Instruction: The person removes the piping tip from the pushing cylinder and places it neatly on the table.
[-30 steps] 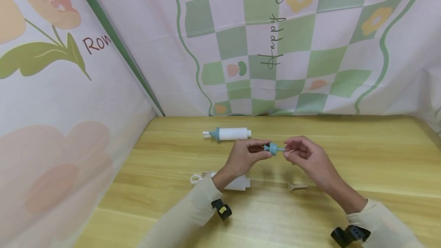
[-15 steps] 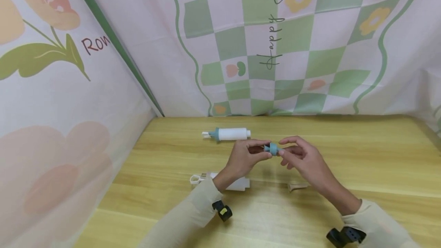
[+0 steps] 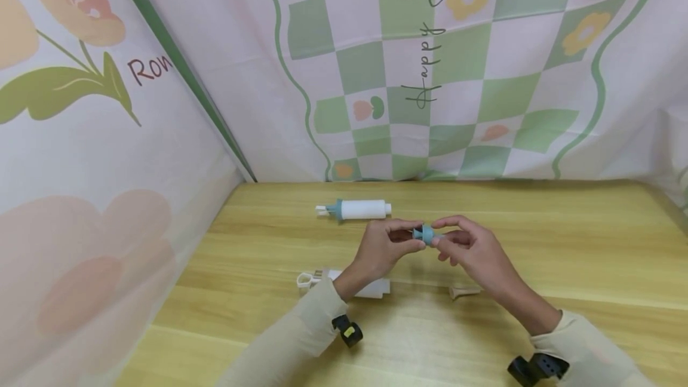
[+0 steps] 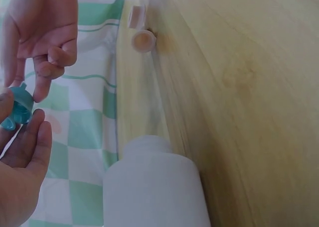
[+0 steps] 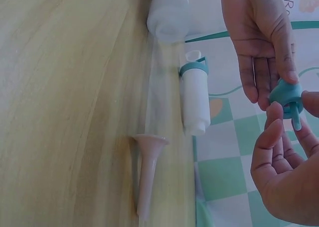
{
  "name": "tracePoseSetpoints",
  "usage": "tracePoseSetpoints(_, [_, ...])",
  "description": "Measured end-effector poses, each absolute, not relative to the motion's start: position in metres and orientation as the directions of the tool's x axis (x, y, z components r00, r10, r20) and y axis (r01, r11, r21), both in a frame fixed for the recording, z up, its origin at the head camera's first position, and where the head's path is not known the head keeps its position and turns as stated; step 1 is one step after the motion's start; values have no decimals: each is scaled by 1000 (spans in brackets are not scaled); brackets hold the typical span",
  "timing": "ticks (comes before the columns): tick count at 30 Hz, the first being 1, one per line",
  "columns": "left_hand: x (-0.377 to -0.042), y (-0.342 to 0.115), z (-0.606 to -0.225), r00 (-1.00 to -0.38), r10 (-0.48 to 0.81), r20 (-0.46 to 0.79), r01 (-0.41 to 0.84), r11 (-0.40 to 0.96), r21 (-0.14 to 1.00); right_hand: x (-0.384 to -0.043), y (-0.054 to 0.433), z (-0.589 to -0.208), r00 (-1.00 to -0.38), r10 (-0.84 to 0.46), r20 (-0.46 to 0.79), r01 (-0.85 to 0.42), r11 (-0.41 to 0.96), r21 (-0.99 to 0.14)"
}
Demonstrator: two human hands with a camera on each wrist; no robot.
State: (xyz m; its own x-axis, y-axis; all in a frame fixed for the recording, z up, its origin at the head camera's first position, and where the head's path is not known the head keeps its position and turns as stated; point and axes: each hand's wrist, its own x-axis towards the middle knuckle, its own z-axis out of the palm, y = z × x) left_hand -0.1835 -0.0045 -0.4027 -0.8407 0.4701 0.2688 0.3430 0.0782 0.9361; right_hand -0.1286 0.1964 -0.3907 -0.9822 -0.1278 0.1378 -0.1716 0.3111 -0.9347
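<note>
My left hand (image 3: 378, 248) pinches a small teal plastic cap-like piece (image 3: 427, 235) between thumb and fingers, held over the table. My right hand (image 3: 477, 251) meets it from the other side, its thumb and fingers gripping near the thin stem. In the right wrist view the teal piece (image 5: 286, 95) shows a rounded body with a narrow stem pointing down. The left wrist view shows the hollow side of the teal piece (image 4: 21, 107). Below my right hand a pinkish-beige flared, funnel-shaped piece (image 3: 463, 292) lies on the table.
At the back lies a white cylinder (image 3: 364, 209) with a teal collar and white prongs. Another white bottle-like cylinder (image 3: 376, 288) lies partly hidden under my left forearm, by a white loop (image 3: 306, 280). A patterned cloth (image 3: 408, 160) hangs behind the wooden table (image 3: 564, 243).
My right hand has moved left, from the tip of the stem to close against the teal piece's body. The left hand keeps its grip nearly in place.
</note>
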Motion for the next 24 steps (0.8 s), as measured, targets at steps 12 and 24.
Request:
tracePoseSetpoints(12, [-182,-3,-405,-847,461,263,326,61,943,-129,196,-391,-986,-129,108,-143,302,-942])
tracePoseSetpoints(24, [-183,-4,-403,-832,490,261,345,89,934,-129,197,-390,-984,-146,97,-134,269,-954])
